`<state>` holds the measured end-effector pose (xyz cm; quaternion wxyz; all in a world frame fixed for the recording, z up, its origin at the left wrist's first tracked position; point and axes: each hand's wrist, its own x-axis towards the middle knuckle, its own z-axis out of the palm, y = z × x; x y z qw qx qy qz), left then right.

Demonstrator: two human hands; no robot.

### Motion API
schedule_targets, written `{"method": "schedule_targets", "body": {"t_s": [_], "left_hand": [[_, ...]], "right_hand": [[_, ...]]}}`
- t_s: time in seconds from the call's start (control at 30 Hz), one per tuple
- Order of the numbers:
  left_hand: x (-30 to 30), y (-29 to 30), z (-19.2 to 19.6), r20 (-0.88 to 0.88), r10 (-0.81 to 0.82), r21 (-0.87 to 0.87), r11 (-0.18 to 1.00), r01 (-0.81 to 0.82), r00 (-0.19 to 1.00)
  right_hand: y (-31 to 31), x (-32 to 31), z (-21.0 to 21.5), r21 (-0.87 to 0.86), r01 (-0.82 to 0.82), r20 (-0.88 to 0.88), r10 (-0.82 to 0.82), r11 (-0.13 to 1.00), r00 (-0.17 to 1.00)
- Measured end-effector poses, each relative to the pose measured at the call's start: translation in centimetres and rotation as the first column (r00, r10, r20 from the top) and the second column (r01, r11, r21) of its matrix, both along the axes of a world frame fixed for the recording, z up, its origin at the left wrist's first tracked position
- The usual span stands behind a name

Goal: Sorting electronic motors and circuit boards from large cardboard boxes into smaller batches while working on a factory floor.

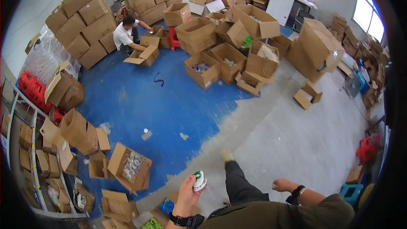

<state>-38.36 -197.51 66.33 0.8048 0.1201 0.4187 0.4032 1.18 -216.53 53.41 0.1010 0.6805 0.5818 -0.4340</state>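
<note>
My left hand (189, 193) is closed around the edge of a round white plastic piece (199, 182) with a green part, which looks like a small circuit board, on its upper face. It is held up near the lower middle of the view, above boxes. Well to the right, my right hand (285, 185) hangs beside my body with its fingers loosely bent and nothing visible in them. A dark band is on each wrist. One of my legs (239, 182) is stretched forward on the floor between the hands.
An open carton of small whitish pieces (130, 166) stands at lower left, near a metal rack (34, 161). Many open cartons (203, 70) crowd the far middle. A person (125, 36) crouches at a box at far left. A dark cord (159, 79) lies on the blue floor.
</note>
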Motion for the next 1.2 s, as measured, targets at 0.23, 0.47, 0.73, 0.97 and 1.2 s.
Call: {"method": "schedule_targets", "body": {"t_s": [0.23,0.47,0.73,0.97,1.2], "left_hand": [[-1.3,31.3,-5.0,-0.116,0.272,0.04,0.962,-0.269,0.955],[-9.8,49.8,-0.7,-0.178,0.504,-0.052,0.853,-0.519,0.845],[-20.7,79.2,-4.9,-0.347,0.464,-0.187,0.817,-0.545,0.815],[-27.6,112.3,-5.4,-0.502,0.349,0.068,0.928,-0.366,0.792],[-28.3,132.1,-6.1,-0.521,0.348,0.002,0.914,-0.406,0.779]], "right_hand": [[39.5,5.9,-5.9,-0.111,-0.245,-0.005,0.246,0.963,0.969],[83.3,-12.6,8.3,0.481,-0.245,-0.15,0.355,0.841,0.923],[106.1,-27.1,-4.5,-0.024,-0.642,-0.242,0.619,0.766,0.747],[124.0,-31.4,-1.4,0.076,-0.613,-0.127,0.617,0.787,0.777],[147.7,-32.5,2.7,-0.256,-0.557,-0.381,0.447,0.79,0.809]]}}
